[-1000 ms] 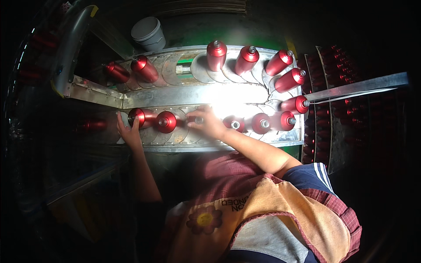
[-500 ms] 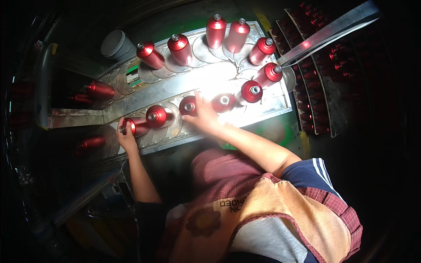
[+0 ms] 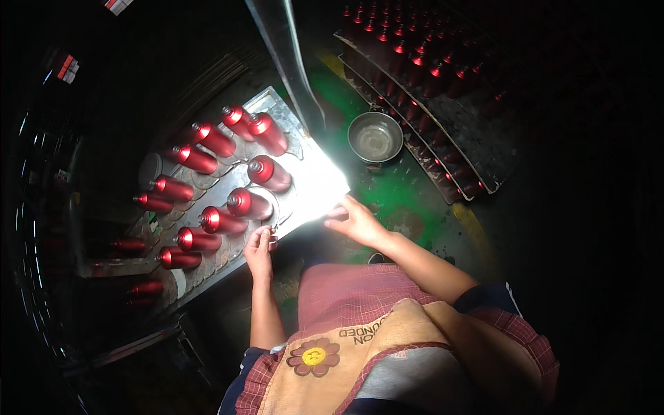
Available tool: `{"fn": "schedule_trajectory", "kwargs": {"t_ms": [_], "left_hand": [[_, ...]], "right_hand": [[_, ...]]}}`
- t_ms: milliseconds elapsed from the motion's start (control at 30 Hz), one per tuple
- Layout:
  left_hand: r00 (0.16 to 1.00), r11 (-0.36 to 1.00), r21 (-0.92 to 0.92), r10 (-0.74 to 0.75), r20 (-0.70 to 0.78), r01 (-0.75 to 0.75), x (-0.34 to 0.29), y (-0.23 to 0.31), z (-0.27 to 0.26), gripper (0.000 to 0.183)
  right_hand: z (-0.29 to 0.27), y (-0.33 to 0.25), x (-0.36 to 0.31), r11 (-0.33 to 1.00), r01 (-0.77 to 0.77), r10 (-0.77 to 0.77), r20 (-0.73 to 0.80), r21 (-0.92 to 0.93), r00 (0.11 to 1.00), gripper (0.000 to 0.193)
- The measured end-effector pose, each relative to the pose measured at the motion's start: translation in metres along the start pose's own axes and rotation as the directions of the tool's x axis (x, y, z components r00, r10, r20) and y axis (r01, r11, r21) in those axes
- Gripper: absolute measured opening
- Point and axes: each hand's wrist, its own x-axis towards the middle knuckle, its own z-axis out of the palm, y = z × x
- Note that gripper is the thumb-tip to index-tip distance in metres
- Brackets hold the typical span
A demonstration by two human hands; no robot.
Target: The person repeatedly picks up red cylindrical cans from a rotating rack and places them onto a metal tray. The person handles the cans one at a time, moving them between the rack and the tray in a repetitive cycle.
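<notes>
Glossy red metal bottles with narrow silver necks stand in a loop on the plates of a metal conveyor (image 3: 271,104). My left hand (image 3: 259,254) is at the conveyor's near edge, just below a red bottle (image 3: 249,204). Its thumb and fingers are pinched together, and whatever they may hold is too small to name. My right hand (image 3: 357,223) reaches to the conveyor's right corner, beside a strong white glare. Its fingers are apart, with no bottle in them. Another red bottle (image 3: 270,173) stands just beyond, left of the glare.
A round metal bowl (image 3: 375,137) lies beyond my right hand, over the green-stained floor (image 3: 404,207). Racks (image 3: 456,131) at the right hold many red bottles. A metal post (image 3: 287,62) rises beside the conveyor's far right end. A white bucket (image 3: 150,168) stands behind the conveyor.
The view has swung rightward, so the conveyor sits further left and the bowl shows fully. My left hand has left the bottle it touched. My right hand has moved from the bottles to the corner.
</notes>
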Motion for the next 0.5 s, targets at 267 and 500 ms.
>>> {"fn": "schedule_trajectory", "kwargs": {"t_ms": [267,500], "left_hand": [[0.746,0.939,0.328,-0.294,0.597,0.107,0.027,-0.022,0.228,0.020],[0.692,0.950,0.312,-0.241,0.680,0.025,0.151,-0.047,0.367,0.020]], "right_hand": [[-0.164,0.074,-0.049,0.984,-0.067,0.129,-0.404,0.164,0.905,0.052],[-0.266,0.131,-0.059,0.944,-0.143,0.297,-0.575,0.297,0.762,0.047]]}}
